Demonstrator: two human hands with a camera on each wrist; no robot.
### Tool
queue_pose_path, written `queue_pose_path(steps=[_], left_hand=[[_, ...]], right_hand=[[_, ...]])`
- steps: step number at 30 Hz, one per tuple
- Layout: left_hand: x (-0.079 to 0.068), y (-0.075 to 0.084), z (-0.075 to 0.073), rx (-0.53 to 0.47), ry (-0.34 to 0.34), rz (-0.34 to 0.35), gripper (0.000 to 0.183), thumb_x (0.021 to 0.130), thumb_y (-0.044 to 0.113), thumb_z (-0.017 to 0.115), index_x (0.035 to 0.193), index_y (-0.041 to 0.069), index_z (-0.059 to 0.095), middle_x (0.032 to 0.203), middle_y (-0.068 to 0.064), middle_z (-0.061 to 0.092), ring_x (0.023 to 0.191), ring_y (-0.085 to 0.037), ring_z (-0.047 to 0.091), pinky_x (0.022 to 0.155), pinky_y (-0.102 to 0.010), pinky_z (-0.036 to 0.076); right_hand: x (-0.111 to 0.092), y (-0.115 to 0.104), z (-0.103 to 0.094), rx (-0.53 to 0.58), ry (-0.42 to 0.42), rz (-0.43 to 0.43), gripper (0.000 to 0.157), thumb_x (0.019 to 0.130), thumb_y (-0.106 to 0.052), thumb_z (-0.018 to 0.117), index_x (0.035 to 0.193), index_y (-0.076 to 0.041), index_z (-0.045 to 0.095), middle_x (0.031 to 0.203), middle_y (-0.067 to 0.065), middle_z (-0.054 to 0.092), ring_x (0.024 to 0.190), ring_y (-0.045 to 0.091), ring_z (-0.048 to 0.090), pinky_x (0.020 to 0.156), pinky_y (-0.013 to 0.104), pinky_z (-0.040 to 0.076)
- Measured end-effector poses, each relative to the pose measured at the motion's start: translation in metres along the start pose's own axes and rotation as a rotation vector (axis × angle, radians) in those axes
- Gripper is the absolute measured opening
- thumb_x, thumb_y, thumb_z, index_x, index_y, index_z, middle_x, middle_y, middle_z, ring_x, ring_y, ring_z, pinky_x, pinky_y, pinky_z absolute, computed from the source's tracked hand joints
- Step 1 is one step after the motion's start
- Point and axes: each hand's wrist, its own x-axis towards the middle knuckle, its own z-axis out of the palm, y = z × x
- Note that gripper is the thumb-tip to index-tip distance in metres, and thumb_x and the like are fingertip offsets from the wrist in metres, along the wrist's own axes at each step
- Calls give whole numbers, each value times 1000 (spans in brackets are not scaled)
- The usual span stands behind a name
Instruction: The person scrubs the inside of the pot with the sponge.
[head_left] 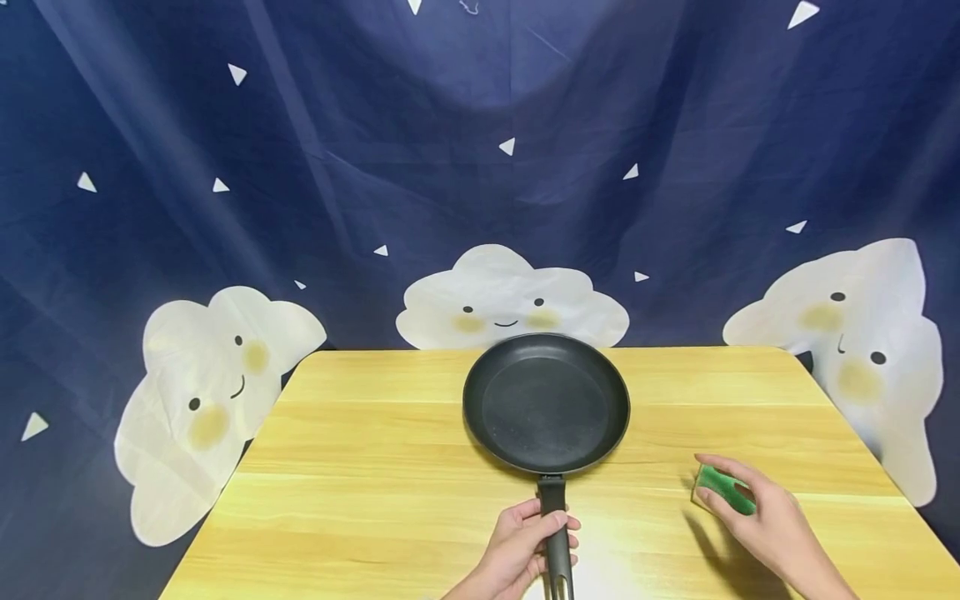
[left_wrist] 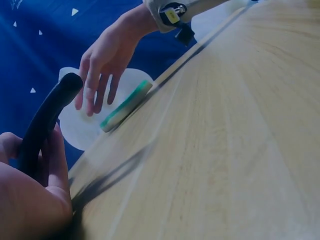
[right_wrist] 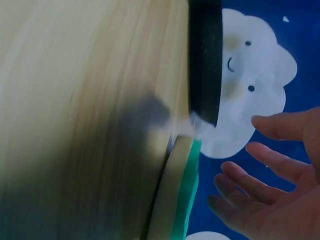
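A black frying pan point(head_left: 546, 408) lies on the table in the middle of the head view, its handle point(head_left: 557, 554) toward me. My left hand point(head_left: 517, 546) grips that handle, the thumb laid across its top. To the right is a sponge point(head_left: 716, 481), green on its upper face and pale below. My right hand point(head_left: 772, 517) hovers over it with fingers spread. In the left wrist view, the fingers of the right hand point(left_wrist: 112, 55) hang above the sponge point(left_wrist: 126, 107), seemingly apart from it. The right wrist view also shows a gap between hand point(right_wrist: 280, 195) and sponge point(right_wrist: 186, 190).
The wooden table point(head_left: 360, 467) spreads out on both sides of the pan. A dark blue curtain point(head_left: 420, 183) with white triangles and smiling clouds hangs behind its back edge. A band with a small device point(left_wrist: 172, 14) sits on the right wrist.
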Motion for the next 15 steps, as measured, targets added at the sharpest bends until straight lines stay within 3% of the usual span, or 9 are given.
queue_pose_path(steps=[3,7,10,15], left_hand=[[0,0,-2,-3,-14,0,36,92,11,69,121,-9,59,100,-13,74,79,-17,71,68,-34,64],[0,1,-3,-12,-36,-6,39,92,12,69,122,-10,58,101,-12,73,80,-16,71,67,-33,64],[0,1,-4,-15,-52,-2,40,92,12,70,123,-10,57,101,-11,73,80,-15,71,66,-32,63],[0,0,-4,-12,-52,5,39,92,12,69,122,-10,57,101,-11,73,79,-15,71,66,-31,63]], right_hand=[[2,10,1,-95,47,-107,47,76,-8,89,120,-9,72,120,20,69,92,36,66,66,42,57],[3,23,2,-155,45,-191,58,68,-5,93,121,-8,70,122,24,64,90,40,64,59,33,49],[3,31,1,-187,-16,-179,63,68,-8,94,125,-8,67,127,30,58,93,47,62,57,36,46],[5,40,-6,-277,-170,-106,70,73,-12,91,135,-14,59,133,33,52,103,56,57,62,56,51]])
